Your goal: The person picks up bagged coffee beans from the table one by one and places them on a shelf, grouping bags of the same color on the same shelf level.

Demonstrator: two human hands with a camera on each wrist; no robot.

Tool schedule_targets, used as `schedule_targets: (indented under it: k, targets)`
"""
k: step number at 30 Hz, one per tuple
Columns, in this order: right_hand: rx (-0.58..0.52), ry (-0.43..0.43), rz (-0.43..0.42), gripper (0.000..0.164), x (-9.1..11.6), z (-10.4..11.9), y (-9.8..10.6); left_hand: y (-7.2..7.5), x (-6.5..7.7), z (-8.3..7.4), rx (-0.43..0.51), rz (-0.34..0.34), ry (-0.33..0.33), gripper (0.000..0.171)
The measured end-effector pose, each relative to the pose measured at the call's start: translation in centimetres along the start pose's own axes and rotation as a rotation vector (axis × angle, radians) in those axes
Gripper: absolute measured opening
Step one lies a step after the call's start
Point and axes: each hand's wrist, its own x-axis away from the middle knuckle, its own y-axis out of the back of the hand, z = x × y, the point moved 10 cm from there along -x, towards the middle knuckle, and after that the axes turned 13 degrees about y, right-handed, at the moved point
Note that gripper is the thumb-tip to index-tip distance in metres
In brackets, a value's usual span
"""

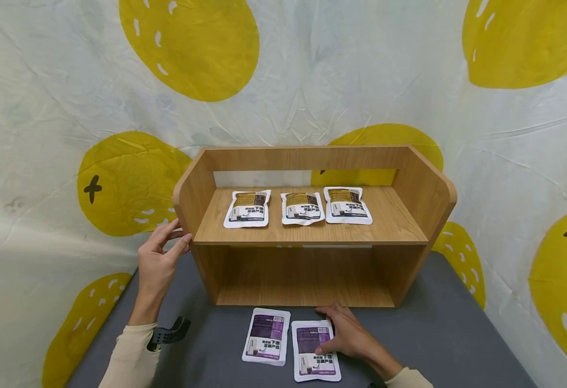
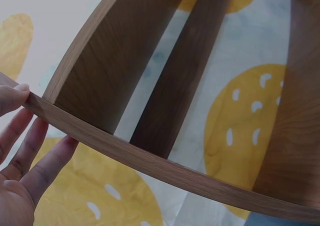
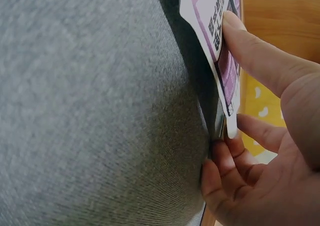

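My left hand (image 1: pixel 157 261) is at the left side panel of a wooden two-tier shelf (image 1: pixel 308 235). In the left wrist view its thumb and spread fingertips (image 2: pixel 70 140) meet at the panel's edge from either side. My right hand (image 1: pixel 348 334) grips a white-edged pouch with a purple label (image 1: pixel 308 345). Its thumb presses the printed face while other fingers reach behind the edge, and the right wrist view shows a shadowed gap between pouch and table. A second purple pouch (image 1: pixel 266 337) lies flat just to the left.
Three white pouches with brown-gold labels lie in a row on the upper board: left pouch (image 1: pixel 247 209), middle pouch (image 1: pixel 303 208), right pouch (image 1: pixel 347 205). The shelf stands on a dark grey table (image 1: pixel 438 334). Behind hangs a pale cloth (image 1: pixel 283 81) printed with yellow fruit.
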Motion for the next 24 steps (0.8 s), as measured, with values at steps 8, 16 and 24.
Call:
schedule_targets:
  k: [8, 16, 24]
  targets:
    - [-0.115, 0.034, -0.009, 0.081, 0.0, 0.1, 0.0, 0.0, 0.1, 0.0, 0.003, 0.003, 0.0, 0.047]
    - [-0.322, 0.181, 0.005, 0.042, 0.3, 1.3, -0.7, 0.0, 0.1, 0.0, 0.003, 0.0, -0.001, 0.047]
    - [-0.486, 0.12, 0.025, 0.027, 0.5, 0.6, -1.4, 0.0, 0.1, 0.1, -0.004, -0.002, 0.01, 0.047]
